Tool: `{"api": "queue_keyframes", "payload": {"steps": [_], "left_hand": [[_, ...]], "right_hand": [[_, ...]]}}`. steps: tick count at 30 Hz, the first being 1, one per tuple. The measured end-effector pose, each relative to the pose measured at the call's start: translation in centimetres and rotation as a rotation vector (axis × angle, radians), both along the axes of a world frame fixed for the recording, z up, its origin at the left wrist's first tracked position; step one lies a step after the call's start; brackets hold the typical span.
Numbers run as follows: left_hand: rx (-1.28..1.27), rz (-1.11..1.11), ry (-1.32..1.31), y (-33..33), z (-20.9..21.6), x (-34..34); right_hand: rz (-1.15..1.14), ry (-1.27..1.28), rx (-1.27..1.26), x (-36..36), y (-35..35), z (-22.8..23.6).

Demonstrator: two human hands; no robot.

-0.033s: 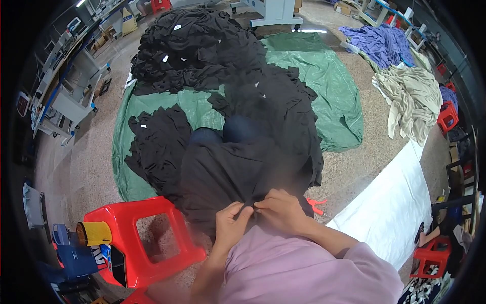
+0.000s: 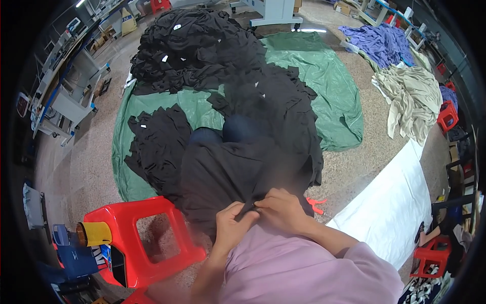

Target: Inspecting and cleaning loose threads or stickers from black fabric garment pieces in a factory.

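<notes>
A black garment (image 2: 217, 169) lies spread over my lap. My left hand (image 2: 233, 226) pinches its near edge, thumb stretched toward the other hand. Right beside it, my right hand (image 2: 282, 210) grips the same fabric with bent fingers. The fingertips of both hands almost meet, and the bit of cloth between them is too small to make out. A red-handled tool (image 2: 316, 205), perhaps snips, shows just right of the garment.
Heaped black garments (image 2: 197, 50) lie on a green sheet (image 2: 336, 96) ahead. On my left, a red stool (image 2: 177, 223) bears a yellow roll (image 2: 97, 233). A white sheet (image 2: 387, 207) covers floor to the right, with beige cloth (image 2: 412, 96) and purple cloth (image 2: 377, 44) beyond.
My left thumb has shifted slightly right across the cloth, toward the right hand's fingertips. The right hand has hardly moved.
</notes>
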State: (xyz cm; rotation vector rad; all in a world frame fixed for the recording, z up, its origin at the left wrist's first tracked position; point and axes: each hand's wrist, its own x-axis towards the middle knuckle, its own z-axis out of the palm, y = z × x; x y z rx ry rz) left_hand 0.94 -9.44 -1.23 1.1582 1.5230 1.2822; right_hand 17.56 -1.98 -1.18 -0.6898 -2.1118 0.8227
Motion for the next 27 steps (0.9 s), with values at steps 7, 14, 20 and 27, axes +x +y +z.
{"api": "queue_keyframes", "payload": {"steps": [7, 14, 20, 27], "left_hand": [[-0.066, -0.038, 0.034, -0.2, -0.4, 0.4], [-0.211, 0.103, -0.359, -0.3, -0.7, 1.1], [-0.067, 0.138, -0.31, -0.1, -2.2, 1.3], [-0.256, 0.233, -0.42, 0.9, 0.2, 1.4]], "right_hand": [[0.02, 0.051, -0.113, 0.1, 0.3, -0.3], [0.005, 0.105, -0.42, 0.0, 0.0, -0.4], [0.015, 0.134, -1.006, -0.3, 0.2, -0.6], [0.122, 0.017, -0.823, -0.3, 0.1, 1.9]]}}
